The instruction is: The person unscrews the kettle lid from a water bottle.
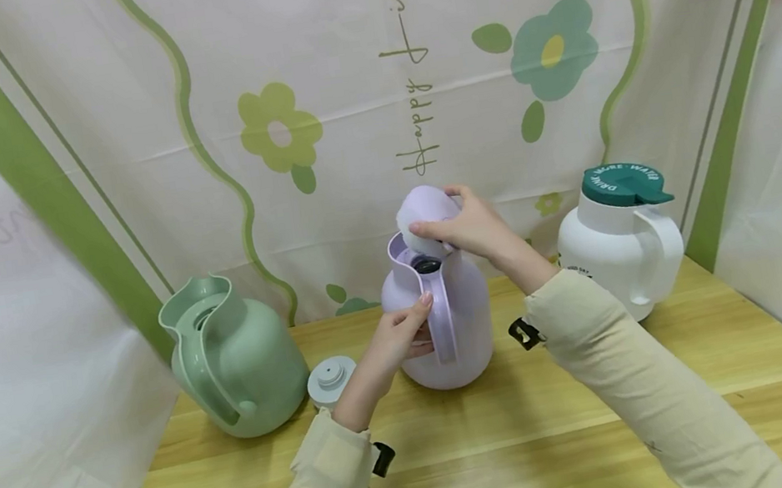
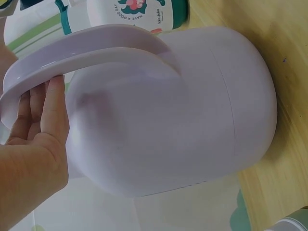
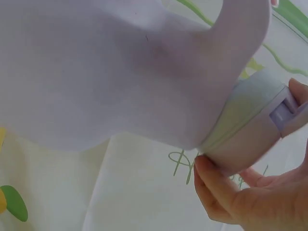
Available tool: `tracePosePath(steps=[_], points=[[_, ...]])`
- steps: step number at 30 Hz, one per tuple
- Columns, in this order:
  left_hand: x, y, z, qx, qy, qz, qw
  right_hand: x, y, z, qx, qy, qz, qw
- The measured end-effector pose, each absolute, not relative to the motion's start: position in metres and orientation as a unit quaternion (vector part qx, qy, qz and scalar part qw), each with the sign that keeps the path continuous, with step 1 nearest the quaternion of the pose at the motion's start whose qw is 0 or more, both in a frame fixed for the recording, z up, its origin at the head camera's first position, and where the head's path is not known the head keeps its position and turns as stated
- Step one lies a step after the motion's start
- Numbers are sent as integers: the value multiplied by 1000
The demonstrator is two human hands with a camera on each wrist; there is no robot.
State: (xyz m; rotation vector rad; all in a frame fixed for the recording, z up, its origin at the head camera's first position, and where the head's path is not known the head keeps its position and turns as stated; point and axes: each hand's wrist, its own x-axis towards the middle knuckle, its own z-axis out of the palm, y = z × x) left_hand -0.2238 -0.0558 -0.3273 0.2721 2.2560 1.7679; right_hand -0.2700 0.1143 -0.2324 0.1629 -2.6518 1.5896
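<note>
A lilac thermos jug (image 1: 468, 312) stands upright on the wooden table with its mouth uncovered and the dark inner opening showing. My left hand (image 1: 389, 345) grips its handle (image 1: 441, 325), the thumb on top and the fingers passing under the handle (image 2: 91, 45) in the left wrist view. My right hand (image 1: 473, 223) holds a lilac lid (image 1: 423, 204) between thumb and fingers, tilted at the jug's mouth. In the right wrist view the lid (image 3: 250, 139) is at the rim, with a recessed lever in its side; whether they touch I cannot tell.
To the left stands a green jug (image 1: 261, 369) without a lid, and beside it lies a pale round stopper (image 1: 331, 378). A white jug (image 1: 592, 248) with a dark green lid (image 1: 623, 184) stands on the right. Behind the table (image 1: 468, 452) hangs a printed cloth (image 1: 330, 42).
</note>
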Motion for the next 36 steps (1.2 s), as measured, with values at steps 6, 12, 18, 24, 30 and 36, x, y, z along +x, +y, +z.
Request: tracePosePath(steps=[6, 12, 18, 24, 30, 36], points=[[-224, -56, -327, 95, 776, 609, 131, -266, 128, -234, 60, -831, 553, -3], [-224, -56, -327, 92, 776, 609, 133, -260, 137, -236, 59, -817, 573, -12], [-224, -57, -327, 89, 776, 611, 131, -257, 149, -245, 51, -789, 613, 1], [-223, -56, -328, 91, 777, 610, 129, -252, 169, -262, 65, -723, 687, -28], [-224, -56, -329, 92, 775, 613, 127, -250, 181, -284, 67, -636, 765, -80], [-223, -57, -328, 95, 778, 607, 131, -253, 182, -296, 73, -621, 774, -96]])
